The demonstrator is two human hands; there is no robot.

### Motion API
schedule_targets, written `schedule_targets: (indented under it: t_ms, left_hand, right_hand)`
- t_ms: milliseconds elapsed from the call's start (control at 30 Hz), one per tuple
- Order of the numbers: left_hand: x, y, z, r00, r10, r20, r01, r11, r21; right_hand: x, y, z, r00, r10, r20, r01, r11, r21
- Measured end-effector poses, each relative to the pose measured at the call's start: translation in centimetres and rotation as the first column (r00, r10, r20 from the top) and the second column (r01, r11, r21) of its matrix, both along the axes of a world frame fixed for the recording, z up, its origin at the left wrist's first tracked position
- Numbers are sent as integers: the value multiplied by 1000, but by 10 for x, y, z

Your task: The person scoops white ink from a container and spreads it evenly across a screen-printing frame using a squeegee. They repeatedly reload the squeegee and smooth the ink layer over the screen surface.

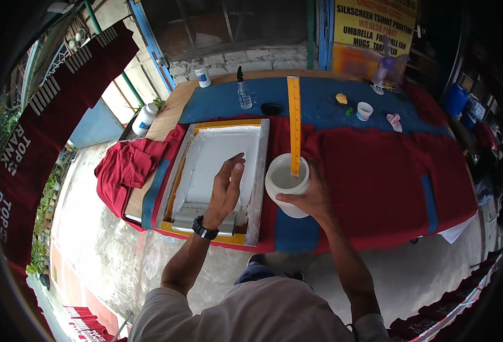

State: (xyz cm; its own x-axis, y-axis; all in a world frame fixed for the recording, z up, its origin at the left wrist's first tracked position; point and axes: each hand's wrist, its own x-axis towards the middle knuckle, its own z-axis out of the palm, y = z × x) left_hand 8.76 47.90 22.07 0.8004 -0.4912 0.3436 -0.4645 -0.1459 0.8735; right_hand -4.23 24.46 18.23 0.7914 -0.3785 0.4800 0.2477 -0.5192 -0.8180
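Observation:
My right hand (317,196) is wrapped around a white plastic jar (291,210) at the table's near side. A yellow ruler (294,114) stands upright in the jar's wide mouth. Left of it, a silkscreen frame (257,188) lies on dark red cloth, its mesh (211,154) coated whitish. Above the frame's near right part hovers my left hand (224,191), fingers stretched out and holding nothing; a black watch (205,229) is on that wrist. A silver squeegee (223,226) rests across the near end of the frame, partly hidden by my left wrist.
Dark red shirts (371,182) spread over the table's right side. Farther back on the blue surface stand a spray bottle (243,94), a black lid (271,108) and a small white tub (364,111). White bottles (145,118) are at the left. Printed red shirts (41,131) hang leftmost.

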Motion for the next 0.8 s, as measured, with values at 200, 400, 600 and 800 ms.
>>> schedule_targets:
  t_ms: [200,400,600,800]
  left_hand:
    - [13,-15,118,368,-445,816,193,895,401]
    - [50,-67,144,-245,-650,719,-269,758,594]
    - [74,-62,142,-136,-842,522,-65,534,843]
    - [92,-15,163,-232,-666,709,373,613,697]
  right_hand:
    - [1,27,14,998,-64,-25,58,982,-180]
    - [5,57,20,971,-212,-106,186,958,-217]
    - [6,86,23,897,-365,-251,283,908,-308]
    - [6,99,21,895,-368,-252,286,907,-308]
